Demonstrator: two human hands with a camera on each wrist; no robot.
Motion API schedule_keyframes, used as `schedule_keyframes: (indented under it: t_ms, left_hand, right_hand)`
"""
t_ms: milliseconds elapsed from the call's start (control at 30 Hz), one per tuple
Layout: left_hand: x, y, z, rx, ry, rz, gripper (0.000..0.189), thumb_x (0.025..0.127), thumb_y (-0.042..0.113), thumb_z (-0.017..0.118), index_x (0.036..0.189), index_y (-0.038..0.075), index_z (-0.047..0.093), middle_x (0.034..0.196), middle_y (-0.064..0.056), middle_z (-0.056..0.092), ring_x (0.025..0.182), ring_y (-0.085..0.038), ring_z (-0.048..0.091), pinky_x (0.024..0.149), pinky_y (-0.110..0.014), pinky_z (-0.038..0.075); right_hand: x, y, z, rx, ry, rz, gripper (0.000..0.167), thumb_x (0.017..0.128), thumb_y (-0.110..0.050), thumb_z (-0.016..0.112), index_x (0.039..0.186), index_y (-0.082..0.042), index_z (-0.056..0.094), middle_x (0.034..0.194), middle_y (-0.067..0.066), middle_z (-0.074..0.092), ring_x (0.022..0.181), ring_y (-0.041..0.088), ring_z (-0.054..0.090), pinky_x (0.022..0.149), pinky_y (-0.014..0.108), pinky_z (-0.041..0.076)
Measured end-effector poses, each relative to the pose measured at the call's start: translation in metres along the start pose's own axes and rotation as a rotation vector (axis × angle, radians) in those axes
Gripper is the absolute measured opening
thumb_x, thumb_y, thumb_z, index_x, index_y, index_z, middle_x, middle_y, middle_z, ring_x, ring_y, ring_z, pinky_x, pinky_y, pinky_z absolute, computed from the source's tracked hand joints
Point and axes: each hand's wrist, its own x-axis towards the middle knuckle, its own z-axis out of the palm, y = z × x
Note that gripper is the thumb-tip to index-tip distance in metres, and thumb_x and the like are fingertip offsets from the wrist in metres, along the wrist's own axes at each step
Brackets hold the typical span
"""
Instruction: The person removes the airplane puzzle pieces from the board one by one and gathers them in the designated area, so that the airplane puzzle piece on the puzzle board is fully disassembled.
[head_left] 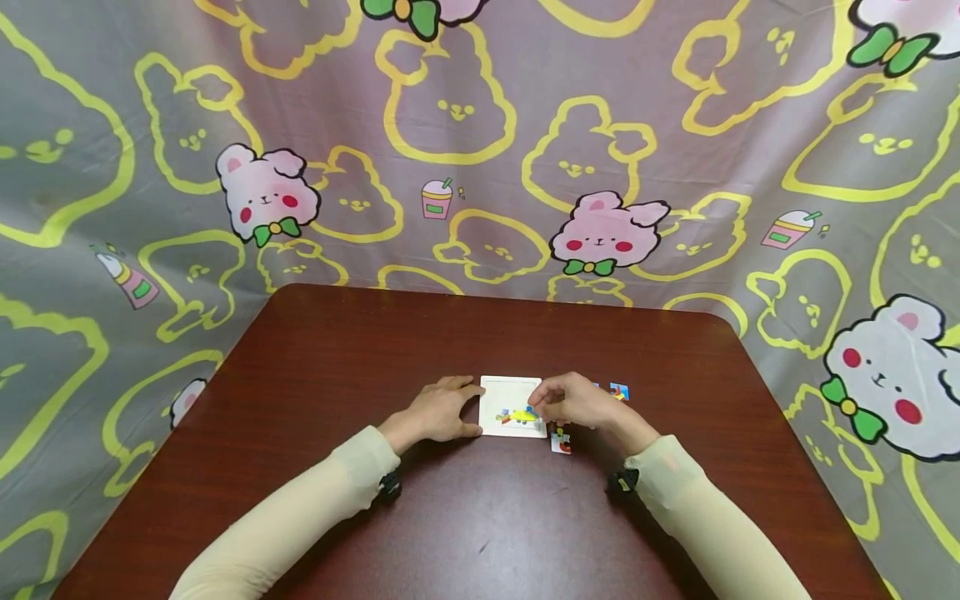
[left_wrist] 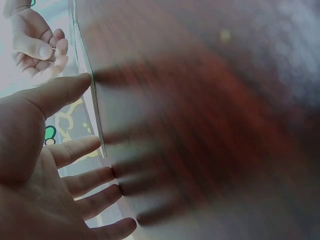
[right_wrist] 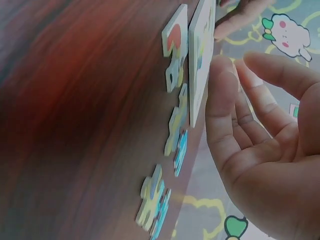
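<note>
A white puzzle board (head_left: 495, 392) lies on the table, with a few coloured puzzle pieces (head_left: 521, 417) in its lower right part. My left hand (head_left: 442, 410) rests at the board's left side. In the left wrist view, its thumb and index fingertip touch the board's edge, the other fingers (left_wrist: 95, 177) spread on the table. Over the board's right side is my right hand (head_left: 573, 400), its fingers loosely bent. The right wrist view shows the fingertips (right_wrist: 222, 67) close together above the board (right_wrist: 200, 65), with no piece visible between them.
Several loose puzzle pieces lie right of the board, among them one with red (head_left: 561, 442) nearer me and a blue one (head_left: 618, 391) farther off. The brown table (head_left: 360, 342) ends at a cartoon-printed curtain (head_left: 495, 192) behind and at the sides.
</note>
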Motion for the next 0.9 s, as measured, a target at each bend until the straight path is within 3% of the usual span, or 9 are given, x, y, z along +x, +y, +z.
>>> schedule_keyframes:
  t_ms: [267, 900]
  left_hand:
    - [0.000, -0.001, 0.000, -0.006, 0.001, 0.002, 0.070, 0.084, 0.044, 0.076, 0.145, 0.018, 0.052, 0.156, -0.015, 0.042, 0.144, -0.036, 0.038, 0.112, -0.058, 0.038]
    - [0.001, -0.001, 0.002, 0.001, -0.006, -0.009, 0.070, 0.085, 0.046, 0.075, 0.145, 0.019, 0.052, 0.157, -0.014, 0.041, 0.145, -0.034, 0.038, 0.113, -0.057, 0.038]
  right_hand:
    - [0.010, -0.005, 0.008, 0.018, -0.006, -0.018, 0.017, 0.086, -0.001, 0.069, 0.103, -0.005, 0.074, 0.091, 0.013, 0.075, 0.072, 0.018, 0.064, 0.059, 0.031, 0.055]
    - [0.020, -0.005, 0.018, -0.011, -0.056, -0.048, 0.018, 0.085, 0.000, 0.069, 0.101, -0.005, 0.074, 0.091, 0.011, 0.075, 0.068, 0.014, 0.063, 0.055, 0.027, 0.052]
